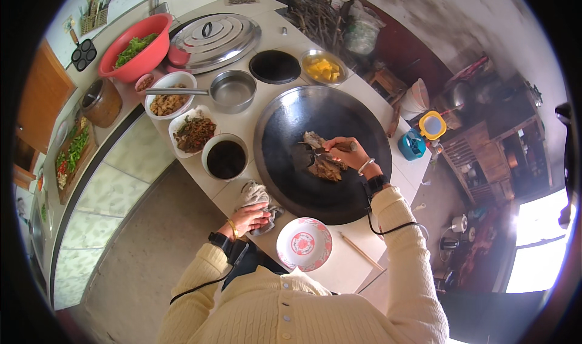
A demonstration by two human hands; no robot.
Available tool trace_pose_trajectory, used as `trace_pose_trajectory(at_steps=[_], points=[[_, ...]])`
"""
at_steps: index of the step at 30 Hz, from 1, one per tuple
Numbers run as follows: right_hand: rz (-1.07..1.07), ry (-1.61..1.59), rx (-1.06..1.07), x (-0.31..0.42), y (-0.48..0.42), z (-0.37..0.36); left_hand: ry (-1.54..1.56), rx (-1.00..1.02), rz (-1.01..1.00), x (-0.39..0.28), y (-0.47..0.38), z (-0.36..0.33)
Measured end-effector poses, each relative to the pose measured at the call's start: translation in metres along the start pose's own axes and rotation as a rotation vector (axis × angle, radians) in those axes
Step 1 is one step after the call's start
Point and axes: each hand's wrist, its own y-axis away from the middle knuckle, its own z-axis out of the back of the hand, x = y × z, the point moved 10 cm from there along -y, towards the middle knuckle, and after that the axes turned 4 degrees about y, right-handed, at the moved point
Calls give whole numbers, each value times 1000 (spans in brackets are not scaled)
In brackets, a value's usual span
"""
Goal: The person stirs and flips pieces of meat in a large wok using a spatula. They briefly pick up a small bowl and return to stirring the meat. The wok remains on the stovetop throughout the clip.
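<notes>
A large black wok is set in the tiled stove top, with browned pieces of food in its middle. My right hand grips the wooden handle of a spatula, whose dark blade is at the left edge of the food. My left hand rests on a crumpled grey cloth at the counter's edge, left of the wok; whether the fingers grip it I cannot tell. In front of me lies a white plate with a red pattern, and chopsticks lie to its right.
Left of the wok stand a bowl of dark liquid, a dish of chopped red-and-green food, a bowl of browned pieces and a long-handled metal ladle. Beyond are a large metal lid, a red basin and a bowl of yellow chunks.
</notes>
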Motion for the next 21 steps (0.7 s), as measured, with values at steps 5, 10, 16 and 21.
trace_pose_trajectory(at_steps=[5,10,16,21], points=[[-3,67,-37,3,-16,4,11,-12,-2,2,-1,2],[7,30,-62,-1,-19,3,-2,-6,-4,1,0,1],[4,-91,-110,-7,-4,12,-2,-21,3,-1,3,0],[-75,-154,-387,-7,36,77,8,-1,11,2,0,0]])
